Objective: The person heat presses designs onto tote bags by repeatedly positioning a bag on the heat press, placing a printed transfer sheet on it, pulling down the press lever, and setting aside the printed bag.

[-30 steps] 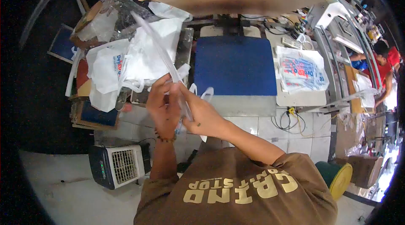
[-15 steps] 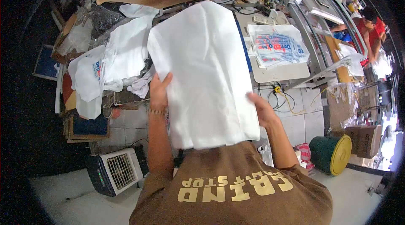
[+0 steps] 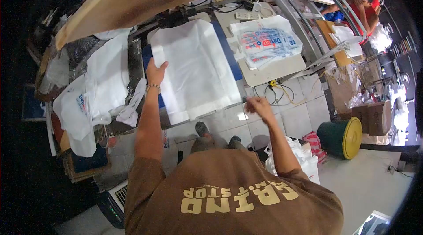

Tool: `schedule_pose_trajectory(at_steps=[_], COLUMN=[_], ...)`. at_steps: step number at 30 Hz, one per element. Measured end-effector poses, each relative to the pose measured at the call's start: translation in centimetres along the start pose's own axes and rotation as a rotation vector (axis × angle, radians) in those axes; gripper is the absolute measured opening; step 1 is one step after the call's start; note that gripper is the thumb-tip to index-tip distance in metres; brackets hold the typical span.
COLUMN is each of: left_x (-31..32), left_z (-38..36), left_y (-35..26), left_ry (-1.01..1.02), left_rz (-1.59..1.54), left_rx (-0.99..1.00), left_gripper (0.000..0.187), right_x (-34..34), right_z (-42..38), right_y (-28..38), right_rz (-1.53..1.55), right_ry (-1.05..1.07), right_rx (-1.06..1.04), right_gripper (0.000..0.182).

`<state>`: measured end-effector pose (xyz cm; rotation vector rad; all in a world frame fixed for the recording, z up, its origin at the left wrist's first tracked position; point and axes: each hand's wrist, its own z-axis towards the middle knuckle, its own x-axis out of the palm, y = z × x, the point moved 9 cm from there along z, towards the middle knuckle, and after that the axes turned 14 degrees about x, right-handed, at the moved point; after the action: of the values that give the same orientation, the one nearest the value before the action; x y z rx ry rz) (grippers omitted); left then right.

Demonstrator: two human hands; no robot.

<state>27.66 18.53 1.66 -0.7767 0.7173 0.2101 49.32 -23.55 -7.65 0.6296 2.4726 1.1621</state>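
Note:
A blank white bag (image 3: pixel 194 70), which looks like non-woven fabric, lies over a blue board (image 3: pixel 227 50), its near end reaching out past the board. My left hand (image 3: pixel 156 73) grips the bag's left edge, thumb on top and fingers underneath. Just off the near right corner of the bag is my right hand (image 3: pixel 258 106), its fingers curled closed. Whatever those fingers hold, if anything, is hidden.
White bags (image 3: pixel 105 76) lie at left. Printed bags (image 3: pixel 269 41) rest on a pale platen (image 3: pixel 275 73) at right. A wooden-edged panel (image 3: pixel 145 8) overhangs the board. Cables (image 3: pixel 282 92) trail over floor tiles. A green bin (image 3: pixel 332 136) stands right; another person (image 3: pixel 368 12) sits beyond.
The white bag has gone from raised in both hands down onto the blue board. My right hand has come off its right edge and curled closed; my left still grips the left edge.

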Motion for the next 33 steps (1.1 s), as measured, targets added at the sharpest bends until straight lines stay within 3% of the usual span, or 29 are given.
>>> schedule_pose_trajectory(at_steps=[1, 3, 4, 5, 7, 9, 10, 13, 14, 16, 20, 22, 23, 25, 26, 27, 29, 31, 33], left_x=[-0.1, -0.8, -0.5, -0.1, 0.2, -0.4, -0.1, -2.0, -2.0, -3.2, -3.9, -4.0, -3.8, -2.2, -0.7, 1.2, 4.3, 3.5, 3.4], left_z=[0.0, 0.2, -0.1, -0.4, -0.6, -0.8, -0.9, -0.8, -1.2, -1.7, -2.4, -2.9, -3.0, -3.6, -4.0, -4.7, -5.3, -4.3, -3.4], left_y=[-0.4, -1.0, -0.3, 1.1, 1.5, 0.9, 1.5, -1.4, -0.8, -2.1, -4.1, -7.0, -7.8, -8.5, -9.1, -10.1, -12.4, -15.6, -14.1], left_ry=[0.009, 0.058, 0.059, 0.046, 0.033, 0.009, 0.0, 0.02, 0.025, -0.111, -0.053, -0.087, -0.086, 0.072, 0.199, 0.317, 0.258, 0.183, 0.109], left_rz=[-0.012, 0.026, 0.019, 0.036, 0.047, 0.087, -0.015, 0.159, 0.154, 0.335, 0.293, 0.285, 0.285, 0.01, -0.215, -0.44, -0.739, -0.784, -0.838], left_rx=[0.005, -0.052, -0.046, -0.051, -0.048, -0.049, -0.046, -0.115, -0.119, 0.151, 0.172, 0.3, 0.3, 0.191, -0.014, -0.224, 0.016, -0.089, -0.187], left_gripper=[0.054, 0.06, 0.06, 0.063, 0.066, 0.069, 0.072, 0.07, 0.07, 0.065, 0.06, 0.053, 0.053, 0.041, 0.038, 0.035, 0.036, 0.035, 0.035], right_x=[-2.6, -6.0, -6.7, -6.9, -7.7, -7.4, -8.0, -8.1, -8.3, -8.6, -9.2, -10.3, -10.7, -12.9, -12.3, -10.9, -6.5, 2.1, 10.3], right_z=[0.5, 2.8, 5.2, 6.9, 12.4, 14.1, 16.9, 17.4, 17.8, 18.3, 18.2, 18.3, 18.2, 17.2, 14.0, 11.6, 5.4, 0.3, -1.8], right_y=[3.5, 9.6, 11.3, 13.8, 14.7, 16.2, 14.9, 14.2, 13.6, 13.1, 13.1, 12.7, 12.7, 12.0, 14.5, 16.4, 20.5, 23.0, 23.2], right_rz=[-0.067, -0.341, -0.333, -0.538, -0.614, -0.849, -0.873, -0.787, -0.793, -0.826, -0.843, -0.755, -0.755, -0.39, -0.494, -0.493, -0.309, -0.395, -0.478], right_ry=[-0.234, -0.559, -0.626, -0.734, -0.743, -1.044, -0.914, -0.86, -0.861, -0.94, -0.921, -0.889, -0.888, -0.891, -0.966, -0.947, -0.869, -0.683, -0.469], right_rx=[-0.152, -0.377, -0.473, -0.576, -0.505, -0.555, -0.337, -0.278, -0.272, -0.447, -0.504, -0.413, -0.413, -0.474, -0.528, -0.528, -0.822, -0.992, -0.933], right_gripper=[0.038, 0.034, 0.033, 0.032, 0.042, 0.059, 0.068, 0.061, 0.061, 0.046, 0.03, 0.023, 0.023, 0.021, 0.021, 0.021, 0.021, 0.027, 0.031])
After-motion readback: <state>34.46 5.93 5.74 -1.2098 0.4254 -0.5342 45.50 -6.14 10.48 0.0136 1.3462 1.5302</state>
